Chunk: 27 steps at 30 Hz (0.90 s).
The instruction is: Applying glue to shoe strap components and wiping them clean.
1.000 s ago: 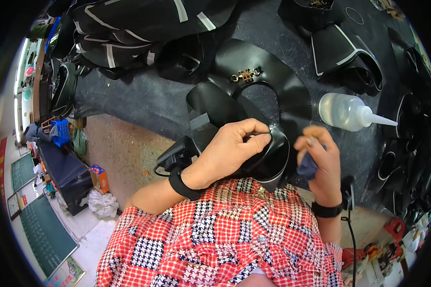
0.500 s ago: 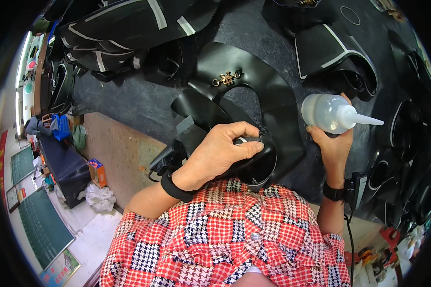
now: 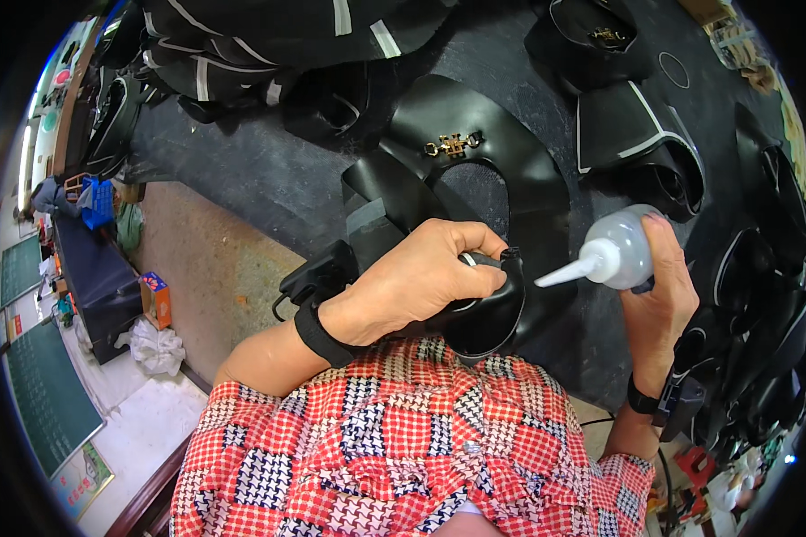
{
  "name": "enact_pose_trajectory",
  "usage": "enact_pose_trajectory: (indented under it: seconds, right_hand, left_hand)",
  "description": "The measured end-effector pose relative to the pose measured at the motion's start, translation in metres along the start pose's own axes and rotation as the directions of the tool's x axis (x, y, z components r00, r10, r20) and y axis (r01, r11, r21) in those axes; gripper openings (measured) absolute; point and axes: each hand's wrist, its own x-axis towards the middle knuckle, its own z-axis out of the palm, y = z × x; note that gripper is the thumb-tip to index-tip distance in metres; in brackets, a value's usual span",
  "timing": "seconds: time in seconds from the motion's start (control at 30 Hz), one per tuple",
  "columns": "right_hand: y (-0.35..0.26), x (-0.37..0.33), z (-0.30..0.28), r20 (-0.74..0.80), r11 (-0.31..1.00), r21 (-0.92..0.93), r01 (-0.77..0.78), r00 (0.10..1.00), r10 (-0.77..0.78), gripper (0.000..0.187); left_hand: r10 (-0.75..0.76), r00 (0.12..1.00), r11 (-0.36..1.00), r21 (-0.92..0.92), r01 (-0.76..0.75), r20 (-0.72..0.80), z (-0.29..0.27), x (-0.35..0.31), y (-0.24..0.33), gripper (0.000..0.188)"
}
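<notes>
A black leather shoe upper (image 3: 533, 174) lies in front of me, with a gold metal ornament (image 3: 453, 145) on its far part. My left hand (image 3: 412, 282) pinches the upper's near end between thumb and fingertips, and that end curls up toward my shirt. On the right, my right hand (image 3: 667, 291) is wrapped round a translucent squeeze bottle (image 3: 631, 246). The bottle is tipped over, its long white nozzle (image 3: 561, 272) pointing left at the pinched end, a small gap short of it. A pale edge shows by my left thumb; what lies under the fingers is hidden.
Black leather pieces with pale strips (image 3: 269, 49) are heaped at the far left. Another upper (image 3: 636, 134) stands at the far right, and more black pieces (image 3: 752, 277) crowd the right side. The dark table's left edge (image 3: 233, 224) drops to the floor.
My right hand has turned the squeeze bottle, so its nozzle swings from pointing right to pointing left at the upper. My left hand keeps its pinch. The whole view has shifted slightly.
</notes>
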Motion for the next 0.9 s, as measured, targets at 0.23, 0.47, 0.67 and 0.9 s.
enact_pose_trajectory:
  seconds: [0.23,0.47,0.67,0.9]
  right_hand:
    - [0.001,-0.009,-0.011,0.084,0.96,-0.274,0.049,0.996,-0.027,0.066]
    - [-0.011,-0.009,-0.013,0.116,0.936,-0.351,0.024,0.993,0.018,0.066]
    - [-0.016,-0.01,-0.02,0.106,0.915,-0.399,0.058,0.994,-0.017,0.062]
    - [-0.02,-0.009,-0.023,0.17,0.891,-0.453,0.024,0.984,0.06,0.07]
  left_hand:
    - [-0.033,0.998,0.995,0.092,0.027,0.061,0.006,0.0,0.004,0.017]
    - [-0.03,0.998,0.982,0.189,0.02,0.055,0.002,-0.003,0.004,0.015]
    - [-0.054,0.998,0.984,0.172,0.046,0.041,0.003,-0.007,0.004,0.015]
    - [-0.057,0.997,0.979,0.199,0.047,0.043,0.001,-0.002,-0.001,0.016]
